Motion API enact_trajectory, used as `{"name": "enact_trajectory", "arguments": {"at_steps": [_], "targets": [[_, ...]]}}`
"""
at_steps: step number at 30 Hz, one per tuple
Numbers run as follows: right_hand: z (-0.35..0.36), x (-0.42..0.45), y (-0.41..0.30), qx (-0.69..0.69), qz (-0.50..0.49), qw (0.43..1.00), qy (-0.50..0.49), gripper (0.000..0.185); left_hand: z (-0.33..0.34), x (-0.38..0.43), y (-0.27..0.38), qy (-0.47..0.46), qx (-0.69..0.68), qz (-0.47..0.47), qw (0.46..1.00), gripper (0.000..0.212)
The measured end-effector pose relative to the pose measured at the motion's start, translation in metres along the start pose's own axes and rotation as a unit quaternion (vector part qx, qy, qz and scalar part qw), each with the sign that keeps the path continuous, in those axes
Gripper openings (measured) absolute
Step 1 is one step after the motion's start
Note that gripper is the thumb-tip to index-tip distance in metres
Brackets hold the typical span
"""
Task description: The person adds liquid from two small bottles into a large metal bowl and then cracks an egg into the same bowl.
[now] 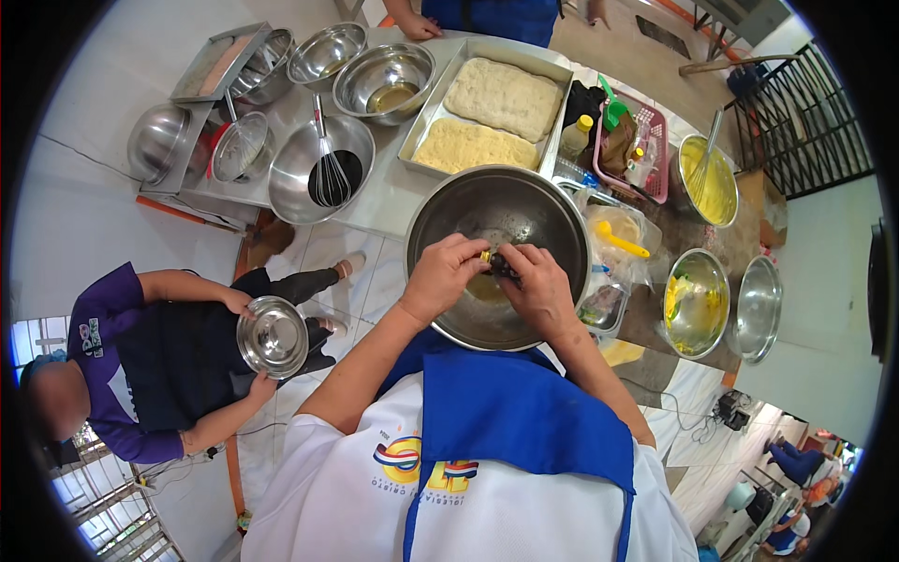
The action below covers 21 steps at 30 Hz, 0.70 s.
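Observation:
Both my hands meet over a large steel mixing bowl (551, 211) with some pale liquid at its bottom. In my right hand (537, 284) is a small dark bottle (500, 265), gripped near its middle. The fingers of my left hand (449, 270) pinch the bottle's yellow cap or neck (485, 257); whether the cap is off cannot be told. Behind the bowl stands a square metal pan (460, 53) holding two slabs of pale dough or sponge (502, 98). To the left, a wire whisk (330, 168) rests in a steel bowl (288, 165) with dark liquid.
Several steel bowls (384, 77) stand at the back left. On the right are a pink plastic basket (657, 140), a bowl of yellow batter (720, 193) and a bowl with yellow remains (702, 302). A person (175, 351) at left holds a steel bowl (274, 337); another person (491, 21) stands across the table.

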State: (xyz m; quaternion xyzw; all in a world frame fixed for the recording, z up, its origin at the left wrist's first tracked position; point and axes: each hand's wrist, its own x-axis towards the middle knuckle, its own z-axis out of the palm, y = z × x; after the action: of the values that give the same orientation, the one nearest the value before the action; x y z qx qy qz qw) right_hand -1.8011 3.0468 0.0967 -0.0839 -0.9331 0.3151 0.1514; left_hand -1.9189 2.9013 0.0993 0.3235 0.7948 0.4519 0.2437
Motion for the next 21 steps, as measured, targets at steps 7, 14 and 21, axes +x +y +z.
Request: {"name": "enact_trajectory", "arguments": {"at_steps": [7, 14, 21], "targets": [[0.002, -0.001, 0.004, 0.090, 0.046, 0.995, -0.007, 0.042, 0.003, 0.004, -0.001, -0.021, -0.224, 0.069, 0.972, 0.022], [0.002, 0.002, 0.001, 0.054, 0.026, 0.998, -0.010, 0.040, -0.005, 0.010, 0.012, -0.033, -0.025, -0.093, 0.995, 0.024], [0.003, 0.002, 0.006, 0.079, 0.036, 0.996, -0.012, 0.041, -0.001, 0.011, 0.005, -0.015, -0.069, -0.031, 0.997, 0.024]]}}
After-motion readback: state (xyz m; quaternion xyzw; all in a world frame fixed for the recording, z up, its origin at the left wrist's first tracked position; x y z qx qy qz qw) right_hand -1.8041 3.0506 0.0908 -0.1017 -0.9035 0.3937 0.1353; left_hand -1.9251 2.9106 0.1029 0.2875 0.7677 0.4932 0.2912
